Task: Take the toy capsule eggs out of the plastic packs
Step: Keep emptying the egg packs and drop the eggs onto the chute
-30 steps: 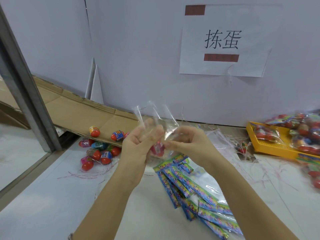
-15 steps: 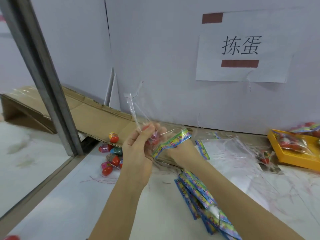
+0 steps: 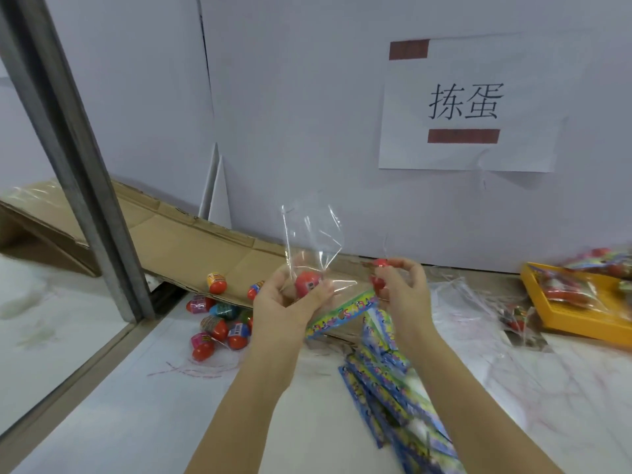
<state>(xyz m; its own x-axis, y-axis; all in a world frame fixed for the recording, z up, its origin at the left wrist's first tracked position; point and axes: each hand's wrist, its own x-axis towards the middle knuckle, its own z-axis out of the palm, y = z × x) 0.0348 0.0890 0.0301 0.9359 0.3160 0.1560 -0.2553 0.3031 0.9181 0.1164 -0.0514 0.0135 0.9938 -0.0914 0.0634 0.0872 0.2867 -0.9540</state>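
From my remote seat, the white wall panel (image 3: 307,114) fills the back of the head view, and the white marbled counter (image 3: 154,405) runs along its foot. A brown cardboard sheet (image 3: 178,241) slopes down along the wall from the left, crossed in front by a grey metal post (image 3: 78,165). A white paper sign (image 3: 530,80) with two dark red bars is stuck on the wall at upper right. At the right edge a yellow plastic tray (image 3: 581,323) holds filled packs. A stack of flat empty packs with blue-green printed headers (image 3: 386,388) lies on the counter below the hands. A cluster of loose coloured capsule eggs (image 3: 219,323) sits at the lower end of the cardboard, some on it and some on the counter. I see both hands raised above the counter, near each other. The left hand (image 3: 280,302) has its grip closed on a clear plastic pack (image 3: 313,234), whose open film stands upward and whose printed header hangs toward the right hand. A pink-red capsule egg (image 3: 306,283) sits inside that pack, against the left fingers. The right hand (image 3: 403,295) has its grip pinched on a red capsule egg (image 3: 378,282), just beside the header; fingers cover most of it, and I cannot tell if it is clear of the film.
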